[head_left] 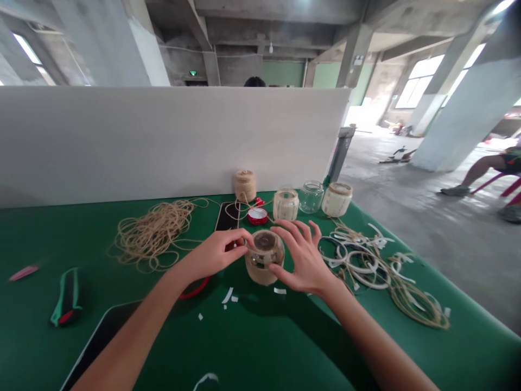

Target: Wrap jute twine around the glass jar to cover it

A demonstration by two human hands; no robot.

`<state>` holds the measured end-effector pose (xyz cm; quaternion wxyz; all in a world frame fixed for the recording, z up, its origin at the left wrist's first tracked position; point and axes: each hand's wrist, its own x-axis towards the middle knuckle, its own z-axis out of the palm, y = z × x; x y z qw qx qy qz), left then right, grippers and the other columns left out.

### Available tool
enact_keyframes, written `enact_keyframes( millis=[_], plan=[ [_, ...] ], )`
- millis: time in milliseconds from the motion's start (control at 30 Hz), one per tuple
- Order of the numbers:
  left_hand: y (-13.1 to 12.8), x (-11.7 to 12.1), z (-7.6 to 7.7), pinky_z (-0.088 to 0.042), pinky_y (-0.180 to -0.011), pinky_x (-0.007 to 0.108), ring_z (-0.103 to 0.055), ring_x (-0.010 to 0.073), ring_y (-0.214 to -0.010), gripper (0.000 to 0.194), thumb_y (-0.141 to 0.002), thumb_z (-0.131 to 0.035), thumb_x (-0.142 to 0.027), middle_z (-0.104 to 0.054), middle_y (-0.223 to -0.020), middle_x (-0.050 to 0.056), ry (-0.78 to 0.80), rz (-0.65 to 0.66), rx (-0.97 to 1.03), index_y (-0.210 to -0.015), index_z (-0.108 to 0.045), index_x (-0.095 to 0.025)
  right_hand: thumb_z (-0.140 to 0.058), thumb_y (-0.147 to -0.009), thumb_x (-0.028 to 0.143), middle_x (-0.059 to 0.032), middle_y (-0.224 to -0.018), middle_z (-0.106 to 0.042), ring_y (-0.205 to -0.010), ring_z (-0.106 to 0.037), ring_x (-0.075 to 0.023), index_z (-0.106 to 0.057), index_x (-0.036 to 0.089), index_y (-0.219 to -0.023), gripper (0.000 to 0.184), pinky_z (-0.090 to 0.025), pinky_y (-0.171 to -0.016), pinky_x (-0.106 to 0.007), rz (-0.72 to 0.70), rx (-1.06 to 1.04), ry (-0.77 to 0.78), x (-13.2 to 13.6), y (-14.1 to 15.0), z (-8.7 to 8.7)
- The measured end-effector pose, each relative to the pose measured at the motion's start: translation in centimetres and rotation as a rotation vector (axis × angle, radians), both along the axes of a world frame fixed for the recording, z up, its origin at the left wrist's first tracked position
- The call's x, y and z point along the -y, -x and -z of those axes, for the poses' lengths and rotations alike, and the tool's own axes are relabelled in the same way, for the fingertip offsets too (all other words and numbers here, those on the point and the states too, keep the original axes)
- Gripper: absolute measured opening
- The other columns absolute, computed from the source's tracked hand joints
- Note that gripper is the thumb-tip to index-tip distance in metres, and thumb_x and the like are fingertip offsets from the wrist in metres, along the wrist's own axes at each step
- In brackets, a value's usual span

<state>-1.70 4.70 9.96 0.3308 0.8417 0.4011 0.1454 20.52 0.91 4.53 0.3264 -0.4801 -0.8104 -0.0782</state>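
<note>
A glass jar [264,271] partly wrapped in jute twine stands on the green table in front of me, with bare glass showing near its upper part. My left hand [228,247] is at the jar's upper left, thumb and forefinger pinched together; what lies between them is too small to tell. On the other side, my right hand [303,255] has its fingers spread, the thumb near the jar's front. Whether it presses on the glass I cannot tell. A loose heap of twine [157,231] lies to the left, one strand running toward my left hand.
Behind the jar are a twine ball [245,186], a red tape roll [258,217], a wrapped jar [286,205], a clear jar [311,197] and another wrapped jar [337,199]. Cord coils [368,266] lie right, a utility knife [67,297] left. A white partition [171,144] stands behind.
</note>
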Motion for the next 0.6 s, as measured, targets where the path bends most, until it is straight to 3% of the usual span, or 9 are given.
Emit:
enact_keyframes(
  millis=[133, 200, 367, 600],
  plan=[
    [-0.3, 0.1, 0.2, -0.036, -0.061, 0.024, -0.048, 0.0118, -0.067, 0.020, -0.086, -0.039, -0.031, -0.058, -0.082, -0.001, -0.052, -0.026, 0.024, -0.092, -0.056, -0.022, -0.048, -0.075, 0.047, -0.0013, -0.118, -0.058, -0.108, -0.046, -0.0270, -0.046, 0.025, -0.123, 0.053, -0.013, -0.098, -0.050, -0.109, 0.091, -0.290, 0.5, 0.2, 0.8],
    [-0.3, 0.0, 0.3, -0.037, -0.062, 0.024, -0.050, 0.0123, -0.069, 0.018, -0.084, -0.040, -0.029, -0.059, -0.083, 0.000, -0.070, -0.040, 0.038, -0.090, -0.056, -0.021, -0.047, -0.077, 0.044, -0.0007, -0.113, -0.062, -0.105, -0.049, -0.0261, -0.046, 0.025, -0.124, 0.051, -0.015, -0.096, -0.049, -0.139, 0.129, -0.363, 0.6, 0.3, 1.3],
    [-0.4, -0.3, 0.6, -0.039, -0.064, 0.024, -0.051, 0.0131, -0.071, 0.017, -0.083, -0.041, -0.028, -0.060, -0.083, 0.000, -0.075, -0.053, 0.060, -0.087, -0.056, -0.020, -0.045, -0.079, 0.040, -0.0005, -0.107, -0.065, -0.102, -0.052, -0.0256, -0.050, 0.027, -0.121, 0.044, -0.021, -0.092, -0.047, -0.100, 0.150, -0.407, 0.5, 0.3, 1.9],
    [-0.6, -0.3, 0.8, -0.039, -0.064, 0.024, -0.051, 0.0127, -0.069, 0.017, -0.083, -0.042, -0.027, -0.059, -0.080, -0.001, -0.076, -0.056, 0.090, -0.088, -0.056, -0.020, -0.048, -0.078, 0.031, 0.0017, -0.104, -0.066, -0.097, -0.053, -0.0226, -0.055, 0.027, -0.114, 0.037, -0.020, -0.092, -0.045, -0.073, 0.108, -0.482, 0.5, 1.0, 2.5]
  ],
)
